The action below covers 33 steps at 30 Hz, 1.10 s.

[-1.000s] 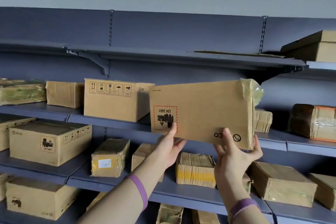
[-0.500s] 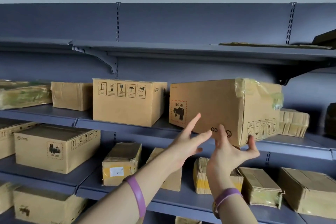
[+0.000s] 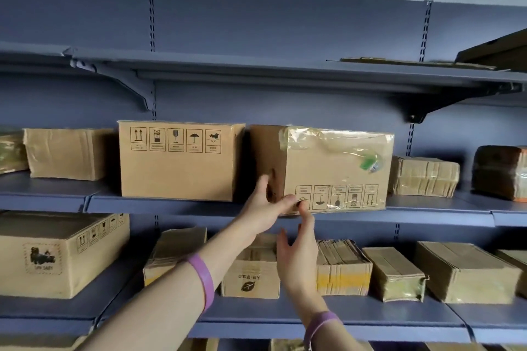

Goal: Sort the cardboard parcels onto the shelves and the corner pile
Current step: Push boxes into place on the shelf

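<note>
A brown cardboard parcel (image 3: 333, 168) with clear tape and upside-down handling symbols rests on the middle shelf (image 3: 433, 209), its front edge at the shelf lip. My left hand (image 3: 266, 204) touches its lower left corner with straight fingers, thumb along the left side. Just below the shelf lip my right hand (image 3: 299, 248) hangs open with fingers pointing up, apart from the parcel. Both wrists wear purple bands.
A larger box with handling symbols (image 3: 178, 161) stands close to the left of the parcel, a bundle of flat cardboard (image 3: 425, 177) to its right. The lower shelf (image 3: 328, 319) holds several parcels and bundles. The top shelf (image 3: 256, 70) carries flat cardboard at its right end.
The parcel, held in the air by both hands a second ago, has been turned and set on the middle shelf. My right hand has let go and dropped below the shelf lip.
</note>
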Each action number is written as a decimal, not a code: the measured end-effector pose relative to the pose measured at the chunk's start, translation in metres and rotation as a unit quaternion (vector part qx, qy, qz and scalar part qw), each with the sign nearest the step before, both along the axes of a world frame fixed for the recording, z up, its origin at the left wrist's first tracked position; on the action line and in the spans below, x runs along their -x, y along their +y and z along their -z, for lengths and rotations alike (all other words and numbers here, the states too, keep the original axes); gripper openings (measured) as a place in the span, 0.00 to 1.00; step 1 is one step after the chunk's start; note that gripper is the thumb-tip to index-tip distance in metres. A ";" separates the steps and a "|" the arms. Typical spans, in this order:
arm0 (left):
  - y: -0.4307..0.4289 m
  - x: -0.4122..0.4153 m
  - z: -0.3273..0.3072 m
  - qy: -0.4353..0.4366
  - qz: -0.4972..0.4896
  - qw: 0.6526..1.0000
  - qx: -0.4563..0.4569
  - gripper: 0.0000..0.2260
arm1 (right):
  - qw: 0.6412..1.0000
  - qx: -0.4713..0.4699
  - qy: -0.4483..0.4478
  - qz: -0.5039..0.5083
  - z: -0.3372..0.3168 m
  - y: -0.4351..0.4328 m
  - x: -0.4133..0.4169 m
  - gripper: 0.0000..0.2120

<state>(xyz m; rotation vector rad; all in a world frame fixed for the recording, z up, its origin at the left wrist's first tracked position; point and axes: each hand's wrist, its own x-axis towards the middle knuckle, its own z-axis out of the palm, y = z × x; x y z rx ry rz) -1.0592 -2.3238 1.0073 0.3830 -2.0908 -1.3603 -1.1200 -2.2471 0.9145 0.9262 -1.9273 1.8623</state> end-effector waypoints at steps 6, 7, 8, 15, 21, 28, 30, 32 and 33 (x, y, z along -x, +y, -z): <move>-0.022 0.021 -0.003 -0.028 -0.029 0.996 0.077 0.23 | 0.976 -0.150 0.141 0.068 -0.010 0.009 0.008 0.32; -0.023 0.024 -0.005 -0.038 -0.042 0.994 0.095 0.21 | 0.961 -0.180 0.173 0.116 -0.013 0.008 0.012 0.32; -0.024 0.028 -0.005 -0.048 -0.061 0.991 0.111 0.20 | 0.944 -0.197 0.210 0.161 -0.015 0.008 0.018 0.31; -0.027 0.049 -0.003 -0.056 -0.154 0.973 0.164 0.18 | 0.896 -0.246 0.314 0.193 -0.023 0.017 0.057 0.30; -0.014 0.047 0.000 0.011 -0.192 0.966 0.172 0.18 | 0.910 -0.201 0.320 0.171 -0.022 0.015 0.056 0.32; -0.025 -0.010 0.007 0.260 -0.281 0.891 0.245 0.11 | 0.948 -0.078 0.305 -0.050 -0.049 -0.010 0.018 0.25; -0.044 -0.033 0.006 0.281 -0.323 0.870 0.243 0.12 | 0.952 -0.075 0.283 -0.091 -0.055 -0.024 0.008 0.24; -0.067 -0.056 0.003 0.279 -0.377 0.852 0.232 0.13 | 0.959 -0.078 0.247 -0.116 -0.061 -0.039 -0.002 0.24; -0.080 -0.067 0.003 0.265 -0.407 0.846 0.221 0.14 | 0.963 -0.082 0.224 -0.129 -0.064 -0.048 -0.005 0.25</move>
